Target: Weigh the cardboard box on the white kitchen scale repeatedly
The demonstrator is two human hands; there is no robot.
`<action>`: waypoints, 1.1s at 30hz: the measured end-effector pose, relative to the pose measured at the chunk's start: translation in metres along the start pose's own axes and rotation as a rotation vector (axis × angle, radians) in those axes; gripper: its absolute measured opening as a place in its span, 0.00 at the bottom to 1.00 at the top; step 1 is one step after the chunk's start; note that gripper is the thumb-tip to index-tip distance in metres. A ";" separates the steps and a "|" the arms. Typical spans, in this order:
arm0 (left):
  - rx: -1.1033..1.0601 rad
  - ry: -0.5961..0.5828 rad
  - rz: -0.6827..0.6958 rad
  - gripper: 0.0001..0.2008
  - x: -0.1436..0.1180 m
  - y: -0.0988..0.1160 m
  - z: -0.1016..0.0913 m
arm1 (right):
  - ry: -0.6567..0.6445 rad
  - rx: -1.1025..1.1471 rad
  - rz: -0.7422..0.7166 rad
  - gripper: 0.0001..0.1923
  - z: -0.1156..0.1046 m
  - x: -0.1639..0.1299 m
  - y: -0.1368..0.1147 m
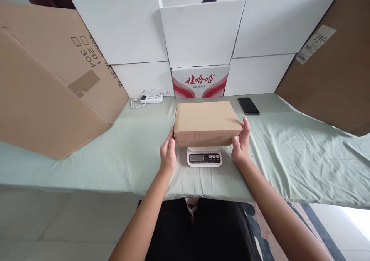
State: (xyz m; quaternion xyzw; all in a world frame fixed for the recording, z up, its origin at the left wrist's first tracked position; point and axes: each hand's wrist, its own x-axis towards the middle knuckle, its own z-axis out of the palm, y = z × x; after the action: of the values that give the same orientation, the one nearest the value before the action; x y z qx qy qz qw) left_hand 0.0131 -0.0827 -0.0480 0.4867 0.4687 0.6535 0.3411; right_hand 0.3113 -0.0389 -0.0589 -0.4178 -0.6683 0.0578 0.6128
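box [206, 123] sits on the scale [204, 157], looks like weighing's basically underway | left hand [168, 153] and right hand [241, 143] both clamped on its sides, not let go yet | scale display too small to read | phone [248, 105] behind it

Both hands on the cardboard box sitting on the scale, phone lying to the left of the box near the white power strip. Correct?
Not quite. In the head view the phone lies to the right of the cardboard box, apart from the white power strip, which is on the left. The rest holds: left hand and right hand are on the box's sides, over the scale.
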 end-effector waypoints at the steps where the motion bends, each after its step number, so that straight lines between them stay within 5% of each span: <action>1: -0.008 0.005 0.000 0.35 0.000 -0.001 0.000 | 0.019 0.017 0.006 0.42 0.001 0.001 -0.001; 8: 0.030 -0.040 -0.009 0.36 0.002 0.002 0.000 | 0.000 0.034 0.026 0.38 -0.002 0.005 -0.009; 17: 0.044 -0.072 0.020 0.36 0.003 0.014 0.002 | -0.052 0.055 0.061 0.44 -0.004 0.005 -0.010; 24: -0.069 -0.111 0.107 0.34 0.064 0.055 0.007 | -0.084 0.088 0.095 0.45 -0.007 0.066 -0.050; 28: -0.139 -0.119 0.067 0.34 0.110 0.032 0.029 | -0.033 0.168 0.107 0.50 0.028 0.099 -0.022; 33: -0.109 -0.024 -0.058 0.31 0.125 -0.020 0.049 | -0.052 0.295 0.222 0.58 0.071 0.089 0.040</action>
State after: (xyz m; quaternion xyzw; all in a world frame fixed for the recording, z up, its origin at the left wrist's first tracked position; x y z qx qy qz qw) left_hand 0.0230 0.0501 -0.0235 0.4614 0.4421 0.6620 0.3917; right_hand 0.2785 0.0741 -0.0310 -0.3927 -0.6181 0.2333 0.6398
